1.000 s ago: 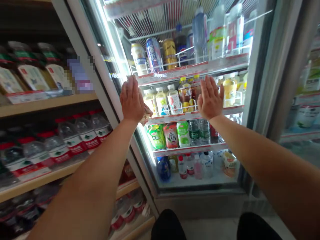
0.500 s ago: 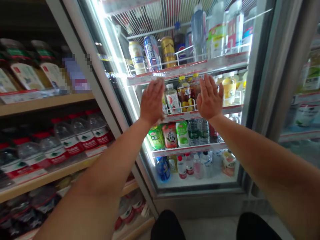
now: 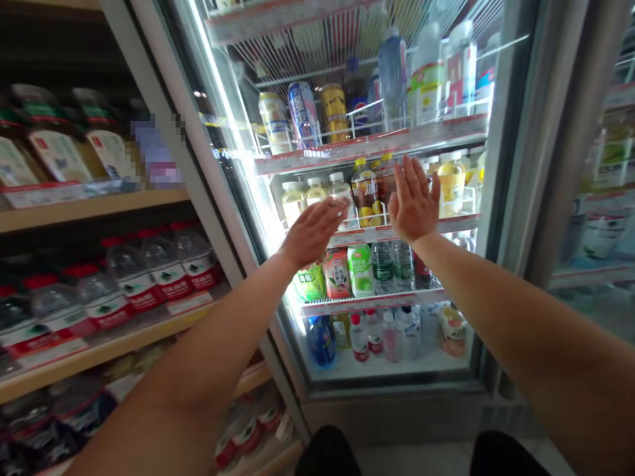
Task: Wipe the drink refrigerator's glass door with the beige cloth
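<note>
Both my arms reach toward a lit glass-fronted drinks fridge (image 3: pixel 397 393). My left hand (image 3: pixel 316 231), fingers stretched out and tilted to the right, is in front of the white-capped bottles (image 3: pixel 294 201) on the middle shelf, holding nothing. My right hand (image 3: pixel 414 201) is raised with its fingers up and the palm toward the fridge, also holding nothing. Between the hands stands a dark tea bottle with a yellow cap (image 3: pixel 365 188). Whether either hand touches the glass I cannot tell. Below are a green carton (image 3: pixel 360 270) and a red carton (image 3: pixel 337 272).
On the left, wooden shelves (image 3: pixel 99 206) hold dark-bodied bottles (image 3: pixel 59 142) and red-capped water bottles (image 3: pixel 129 264). Cans (image 3: pixel 333 112) stand on the fridge's upper shelf. Another fridge section (image 3: pixel 595 225) is at the right. My dark-clothed knees (image 3: pixel 327 453) show at the bottom.
My left hand has swung down and to the right, its fingers now pointing rightward, uncovering white-capped bottles. My right hand stays nearly in place. The view has shifted slightly.
</note>
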{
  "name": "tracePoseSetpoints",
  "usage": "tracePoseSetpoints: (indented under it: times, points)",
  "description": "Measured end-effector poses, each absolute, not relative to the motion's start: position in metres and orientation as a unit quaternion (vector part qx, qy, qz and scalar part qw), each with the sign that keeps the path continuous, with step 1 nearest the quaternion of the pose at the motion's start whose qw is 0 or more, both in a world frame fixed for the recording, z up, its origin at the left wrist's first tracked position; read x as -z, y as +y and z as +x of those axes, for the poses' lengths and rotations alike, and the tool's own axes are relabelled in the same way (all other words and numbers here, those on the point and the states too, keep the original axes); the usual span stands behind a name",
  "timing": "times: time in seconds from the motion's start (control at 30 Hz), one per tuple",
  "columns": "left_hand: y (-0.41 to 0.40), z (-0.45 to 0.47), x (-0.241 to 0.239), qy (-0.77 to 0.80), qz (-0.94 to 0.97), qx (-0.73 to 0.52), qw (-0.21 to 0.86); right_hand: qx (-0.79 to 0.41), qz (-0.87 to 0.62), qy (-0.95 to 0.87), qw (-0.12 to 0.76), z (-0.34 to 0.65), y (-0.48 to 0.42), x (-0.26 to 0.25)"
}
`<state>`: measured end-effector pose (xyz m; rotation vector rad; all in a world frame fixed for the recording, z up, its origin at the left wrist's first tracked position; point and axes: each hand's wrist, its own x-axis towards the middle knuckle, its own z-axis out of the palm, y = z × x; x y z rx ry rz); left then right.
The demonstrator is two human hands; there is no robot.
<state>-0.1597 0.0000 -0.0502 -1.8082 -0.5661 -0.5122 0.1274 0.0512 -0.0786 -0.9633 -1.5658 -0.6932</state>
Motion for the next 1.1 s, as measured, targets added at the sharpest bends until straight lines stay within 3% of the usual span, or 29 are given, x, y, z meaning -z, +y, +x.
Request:
tracePoseSetpoints:
  times: [0.1, 0.23, 0.3, 0.43, 0.5, 0.73, 0.93, 1.1]
  points:
    - [-0.005, -0.168, 0.050, -0.235, -0.779, 0.181, 0.553, 0.296, -0.409, -0.662, 0.554, 0.128, 0.052, 0.078]
    - [-0.007, -0.194, 0.026, -0.358, -0.663, 0.346, 0.559, 0.298, -0.406, -0.661, 0.556, 0.127, 0.051, 0.078]
    - [-0.009, -0.197, 0.036, -0.374, -0.646, 0.371, 0.552, 0.297, -0.404, -0.661, 0.558, 0.127, 0.050, 0.079]
    - [-0.015, -0.191, 0.084, -0.261, -0.794, 0.162, 0.524, 0.296, -0.404, -0.663, 0.557, 0.126, 0.050, 0.079]
    - [-0.019, -0.194, 0.092, -0.243, -0.810, 0.119, 0.521, 0.297, -0.402, -0.662, 0.558, 0.126, 0.051, 0.079]
    - [-0.022, -0.215, 0.067, -0.381, -0.645, 0.377, 0.544, 0.300, -0.408, -0.658, 0.558, 0.126, 0.052, 0.079]
    - [-0.021, -0.186, 0.112, -0.281, -0.760, 0.196, 0.552, 0.303, -0.408, -0.657, 0.557, 0.126, 0.054, 0.079]
    - [-0.010, -0.176, 0.069, -0.363, -0.689, 0.327, 0.535, 0.314, -0.410, -0.652, 0.555, 0.126, 0.054, 0.080]
